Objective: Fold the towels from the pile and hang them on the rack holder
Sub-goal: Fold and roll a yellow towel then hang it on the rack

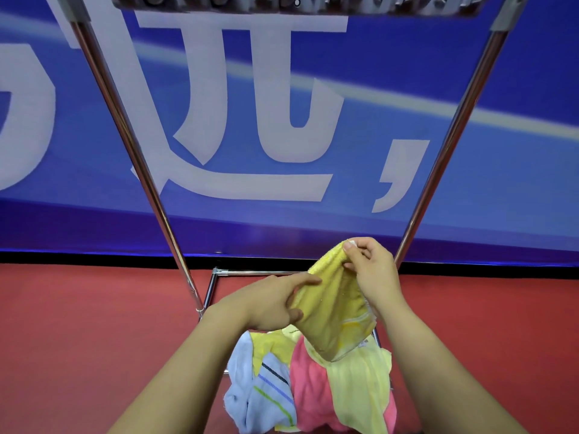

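Both hands hold a yellow towel [332, 311] in the air above the pile. My left hand [272, 300] pinches its left edge between thumb and fingers. My right hand [371, 270] grips its upper right corner, with part of the towel hidden behind that hand. Below lies the pile of towels [313, 389]: a light blue striped one [263, 399], a pink one [310, 389] and a pale yellow one [357, 389]. The rack holder's two chrome uprights [134, 151] rise at left and right, and its top bar [282, 4] runs along the frame's upper edge.
The rack's low chrome base bar [250, 272] crosses behind my hands. A red floor [78, 324] spreads to both sides. A blue banner with large white characters [250, 120] covers the wall behind the rack.
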Tool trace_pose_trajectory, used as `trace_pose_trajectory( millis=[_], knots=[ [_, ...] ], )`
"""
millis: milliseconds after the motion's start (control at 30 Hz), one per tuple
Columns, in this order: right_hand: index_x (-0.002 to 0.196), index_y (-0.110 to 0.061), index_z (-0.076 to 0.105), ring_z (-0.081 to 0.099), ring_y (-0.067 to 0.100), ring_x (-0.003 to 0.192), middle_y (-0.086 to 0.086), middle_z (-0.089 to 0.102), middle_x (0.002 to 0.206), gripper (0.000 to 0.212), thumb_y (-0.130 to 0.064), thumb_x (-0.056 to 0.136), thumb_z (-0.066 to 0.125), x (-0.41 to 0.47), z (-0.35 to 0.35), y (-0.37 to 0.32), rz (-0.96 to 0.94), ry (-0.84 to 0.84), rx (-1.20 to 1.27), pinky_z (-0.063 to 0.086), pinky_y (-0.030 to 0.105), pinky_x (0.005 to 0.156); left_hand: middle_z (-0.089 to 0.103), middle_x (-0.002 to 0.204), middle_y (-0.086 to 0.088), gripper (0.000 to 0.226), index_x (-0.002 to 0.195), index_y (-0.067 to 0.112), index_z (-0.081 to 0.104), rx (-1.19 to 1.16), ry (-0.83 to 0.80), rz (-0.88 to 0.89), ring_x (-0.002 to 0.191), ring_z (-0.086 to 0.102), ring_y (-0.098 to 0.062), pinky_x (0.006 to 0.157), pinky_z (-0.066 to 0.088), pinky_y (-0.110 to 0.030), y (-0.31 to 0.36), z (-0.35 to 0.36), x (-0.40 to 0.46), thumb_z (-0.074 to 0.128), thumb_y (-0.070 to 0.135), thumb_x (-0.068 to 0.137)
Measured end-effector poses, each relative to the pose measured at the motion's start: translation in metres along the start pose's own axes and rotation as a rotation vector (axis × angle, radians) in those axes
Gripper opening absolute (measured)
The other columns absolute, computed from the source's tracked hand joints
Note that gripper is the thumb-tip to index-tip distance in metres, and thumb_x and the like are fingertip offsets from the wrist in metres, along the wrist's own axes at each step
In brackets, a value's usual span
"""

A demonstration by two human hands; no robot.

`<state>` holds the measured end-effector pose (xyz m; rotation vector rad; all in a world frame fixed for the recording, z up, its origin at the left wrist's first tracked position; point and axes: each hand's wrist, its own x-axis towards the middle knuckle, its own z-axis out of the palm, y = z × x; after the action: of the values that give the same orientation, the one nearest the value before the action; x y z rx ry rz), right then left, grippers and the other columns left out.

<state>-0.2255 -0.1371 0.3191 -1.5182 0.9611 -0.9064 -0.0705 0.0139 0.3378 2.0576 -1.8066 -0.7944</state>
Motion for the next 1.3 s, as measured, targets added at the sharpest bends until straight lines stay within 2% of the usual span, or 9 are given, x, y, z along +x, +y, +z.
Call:
trace_pose_trajectory(
  millis=[100,233,367,667,833,933,1033,1167,1300],
  knots=[
    [0.098,-0.014,0.072,0.074,0.014,0.084,-0.001,0.075,0.090,0.012,-0.024,0.097,0.068,-0.004,-0.001,-0.005,0.007,-0.043,-0.046,0.058,0.023,0.079,0.060,0.063,0.009,0.068,0.150,0.034,0.040,-0.241,0.052,-0.073,0.060,0.063,-0.008,0.061,0.048,-0.020,-0.007,0.001,0.001,0.072,0.017,0.092],
    [0.091,-0.014,0.074,0.075,0.014,0.075,-0.002,0.075,0.082,0.007,-0.022,0.092,0.075,-0.012,0.005,-0.012,0.021,-0.191,-0.041,0.059,0.022,0.074,0.070,0.068,-0.001,0.066,0.149,0.016,0.043,-0.516,0.151,-0.164,0.061,0.067,-0.016,0.069,0.055,-0.029,-0.013,-0.004,0.001,0.075,0.010,0.091],
    [0.088,-0.006,0.074,0.069,0.013,0.070,0.004,0.073,0.077,0.002,-0.006,0.089,0.075,-0.018,0.016,-0.014,0.050,-0.376,0.049,0.058,0.019,0.068,0.070,0.071,-0.009,0.065,0.145,0.009,0.045,-0.679,0.218,-0.208,0.056,0.066,-0.010,0.049,0.042,-0.012,-0.010,-0.009,-0.003,0.078,0.009,0.089],
    [0.088,-0.014,0.075,0.072,0.017,0.084,0.021,0.075,0.094,0.009,-0.005,0.091,0.073,-0.026,0.025,-0.014,0.000,-0.561,0.017,0.060,0.027,0.079,0.070,0.066,-0.003,0.072,0.148,0.009,0.041,-0.712,0.243,-0.207,0.057,0.063,-0.006,0.048,0.039,-0.011,-0.015,-0.009,-0.004,0.080,0.016,0.088],
    [0.091,-0.012,0.077,0.072,0.016,0.083,0.012,0.078,0.089,0.005,-0.010,0.092,0.073,-0.029,0.027,-0.014,-0.011,-0.597,-0.045,0.060,0.030,0.081,0.072,0.067,-0.001,0.070,0.146,0.006,0.045,-0.686,0.227,-0.201,0.060,0.065,-0.006,0.050,0.040,-0.009,-0.018,-0.010,-0.007,0.082,0.016,0.087],
    [0.097,-0.013,0.078,0.073,0.016,0.085,0.007,0.079,0.093,0.007,-0.016,0.093,0.073,-0.030,0.027,-0.013,-0.026,-0.601,-0.095,0.059,0.035,0.087,0.069,0.070,-0.001,0.076,0.147,0.006,0.044,-0.721,0.221,-0.216,0.069,0.064,-0.011,0.058,0.045,-0.018,-0.020,-0.011,-0.009,0.084,0.015,0.083],
    [0.102,-0.016,0.077,0.075,0.017,0.094,0.001,0.079,0.098,0.021,-0.019,0.083,0.084,-0.031,0.026,-0.015,-0.036,-0.575,-0.135,0.058,0.035,0.093,0.069,0.074,-0.001,0.086,0.153,0.002,0.035,-0.791,0.199,-0.214,0.074,0.064,-0.014,0.068,0.051,-0.025,-0.020,-0.014,-0.012,0.080,-0.001,0.080],
    [0.100,-0.021,0.072,0.076,0.023,0.091,0.007,0.072,0.105,0.039,-0.016,0.069,0.094,-0.037,0.032,-0.018,-0.014,-0.516,-0.127,0.058,0.026,0.081,0.076,0.092,-0.013,0.103,0.158,-0.002,0.020,-0.931,0.210,-0.202,0.092,0.072,-0.027,0.090,0.055,-0.036,-0.019,-0.013,-0.014,0.075,-0.004,0.071],
    [0.087,-0.034,0.066,0.074,0.019,0.085,0.000,0.070,0.106,0.034,-0.017,0.073,0.091,-0.035,0.039,-0.013,-0.099,-0.385,-0.236,0.054,0.020,0.073,0.078,0.105,-0.016,0.089,0.158,-0.002,0.016,-1.032,0.227,-0.202,0.104,0.074,-0.027,0.102,0.055,-0.037,-0.017,-0.011,-0.011,0.067,-0.015,0.087]
  ],
)
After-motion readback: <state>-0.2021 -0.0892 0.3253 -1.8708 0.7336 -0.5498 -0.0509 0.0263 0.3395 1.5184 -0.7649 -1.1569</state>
